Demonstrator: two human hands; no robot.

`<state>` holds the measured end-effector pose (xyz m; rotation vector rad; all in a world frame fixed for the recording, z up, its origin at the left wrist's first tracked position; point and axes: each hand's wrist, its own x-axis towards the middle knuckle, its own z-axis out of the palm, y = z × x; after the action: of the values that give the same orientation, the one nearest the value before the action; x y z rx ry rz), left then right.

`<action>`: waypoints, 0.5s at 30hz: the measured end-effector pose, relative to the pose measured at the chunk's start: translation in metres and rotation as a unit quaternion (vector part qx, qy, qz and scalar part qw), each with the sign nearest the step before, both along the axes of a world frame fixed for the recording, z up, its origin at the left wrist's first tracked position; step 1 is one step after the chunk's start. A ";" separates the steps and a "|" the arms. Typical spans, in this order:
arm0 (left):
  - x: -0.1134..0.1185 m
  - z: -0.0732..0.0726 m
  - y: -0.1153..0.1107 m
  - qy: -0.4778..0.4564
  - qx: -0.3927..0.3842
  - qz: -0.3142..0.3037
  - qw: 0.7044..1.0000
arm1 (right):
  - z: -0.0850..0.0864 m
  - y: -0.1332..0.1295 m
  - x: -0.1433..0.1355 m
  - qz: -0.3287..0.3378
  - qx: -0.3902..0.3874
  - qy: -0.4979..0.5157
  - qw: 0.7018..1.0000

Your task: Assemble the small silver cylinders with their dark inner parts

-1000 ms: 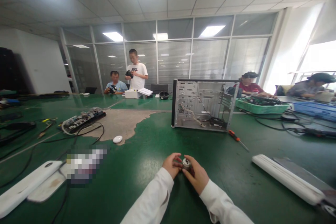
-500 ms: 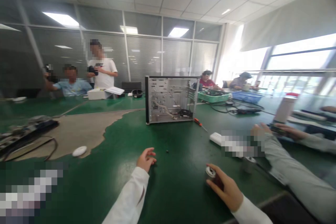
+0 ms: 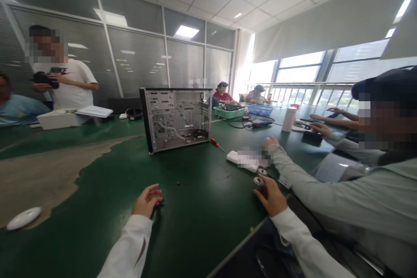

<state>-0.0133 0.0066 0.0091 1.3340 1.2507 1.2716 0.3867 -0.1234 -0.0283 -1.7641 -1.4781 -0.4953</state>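
My right hand is wrapped round a small can at the right part of the green table. Just behind it stands a second, similar can. My left hand rests near the table's left front, fingers apart and slightly curled, holding nothing. A tiny dark piece lies to the right of my left hand. Farther back stands an open computer case with cables inside, its side panel off. Beside its lower right corner lies an orange and black screwdriver.
A white power strip lies beyond the cans, beside a co-worker's sleeve. Green and blue baskets, black cables and a pink bottle are farther back. A white oval object lies at left.
The view has turned to the right. My right hand, with the can in it, has moved away from me to beside the second can. My left hand remains empty.
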 end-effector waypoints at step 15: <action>-0.003 -0.009 0.008 -0.026 -0.034 -0.007 0.999 | 0.034 0.046 -0.063 -0.005 -0.079 -0.174 0.982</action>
<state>-0.0168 0.0142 0.0001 1.2507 1.2353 1.2364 0.3240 -0.0770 0.0058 -1.8765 -1.7908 -0.7398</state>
